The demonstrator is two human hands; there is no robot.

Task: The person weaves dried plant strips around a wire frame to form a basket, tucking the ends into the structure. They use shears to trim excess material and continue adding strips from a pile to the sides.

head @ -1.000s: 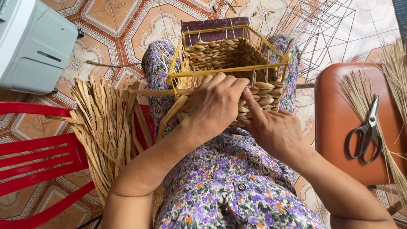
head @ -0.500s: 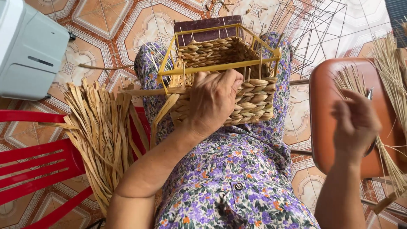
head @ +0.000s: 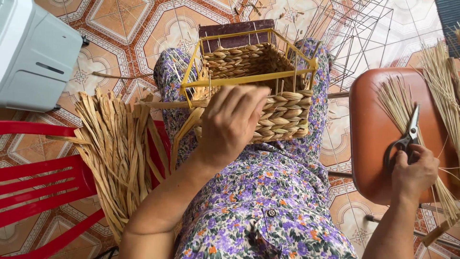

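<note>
Gone from the basket since a second ago: right hand (head: 413, 173), now at four o'clock, fingers closed on the black scissors (head: 405, 139) lying on the brown stool (head: 371, 144). Still clamped over the half-woven basket (head: 282, 112) on its yellow wire frame (head: 230, 80), centre on the lap: left hand (head: 233, 124), fingers pressed on the weave, possibly pinching a strand. At nine o'clock, dried straw strips (head: 117, 148) across a red chair (head: 43, 184); at two, bare wire frames (head: 362, 33).

Basket (head: 282, 112): rough matt woven straw on a glossy yellow wire frame. Scissors (head: 406, 136): dull metal. Stool (head: 378, 139): smooth brown seat.
</note>
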